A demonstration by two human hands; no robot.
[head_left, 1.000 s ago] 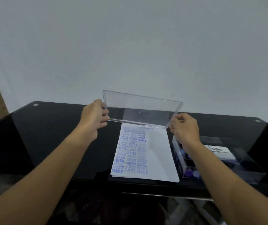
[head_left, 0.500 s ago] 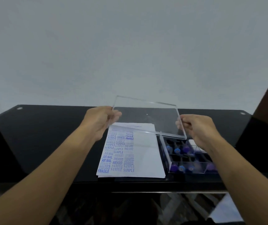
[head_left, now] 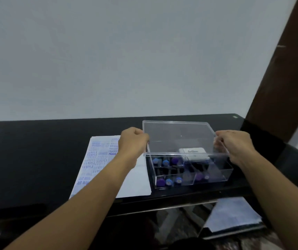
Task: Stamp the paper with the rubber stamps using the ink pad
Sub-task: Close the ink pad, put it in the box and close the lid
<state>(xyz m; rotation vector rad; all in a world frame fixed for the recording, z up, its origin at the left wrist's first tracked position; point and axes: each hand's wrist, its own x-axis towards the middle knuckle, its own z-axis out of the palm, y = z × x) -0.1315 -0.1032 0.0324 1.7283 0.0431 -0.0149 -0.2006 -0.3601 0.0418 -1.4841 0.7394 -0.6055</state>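
A black glossy table (head_left: 36,159) stands against a plain pale wall (head_left: 126,60).

Lighting: dim, even, diffuse; source unseen. Wall (head_left: 126,51): flat grey, no hard shadows. Desk (head_left: 27,159): glossy black, faint reflections toward 3 o'clock. Focus: soft overall; paper (head_left: 97,159) print smeared. Edges: wide-angle bowing at 9 and 3 o'clock.

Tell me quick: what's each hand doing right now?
Left hand: gripping the left edge of the clear lid.
Right hand: gripping the lid's right edge.
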